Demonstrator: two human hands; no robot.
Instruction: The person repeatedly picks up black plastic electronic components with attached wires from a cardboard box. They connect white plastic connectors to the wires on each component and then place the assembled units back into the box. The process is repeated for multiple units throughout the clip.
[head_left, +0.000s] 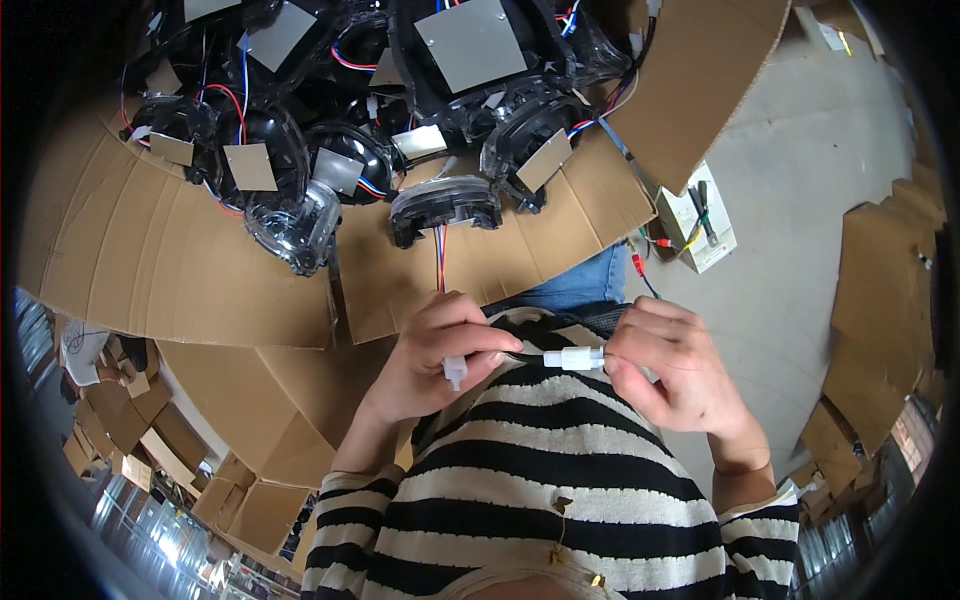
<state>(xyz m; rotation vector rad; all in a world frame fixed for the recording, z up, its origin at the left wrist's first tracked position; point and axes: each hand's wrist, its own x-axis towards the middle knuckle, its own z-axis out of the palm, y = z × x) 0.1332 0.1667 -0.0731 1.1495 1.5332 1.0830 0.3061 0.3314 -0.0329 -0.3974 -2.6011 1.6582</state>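
In front of my striped top, my left hand (440, 350) is closed, pinching a short black cable (524, 357) between thumb and fingers. A white plastic plug (455, 372) sticks out below its fingers. From the cable, a white wire connector (574, 358) reaches across to my right hand (672, 362), whose thumb and forefinger are closed on its right end. Red, white and blue wires (441, 262) run from behind my left hand up to a black lamp unit with a clear lens (446, 206), which rests on the cardboard.
More black lamp units (265, 150) with grey metal plates and coloured wires lie heaped on the cardboard (160, 250). To the right, a white box (703, 215) with dark-handled tools and red clips stands on the grey floor. Cardboard boxes (270, 510) stand at the lower left.
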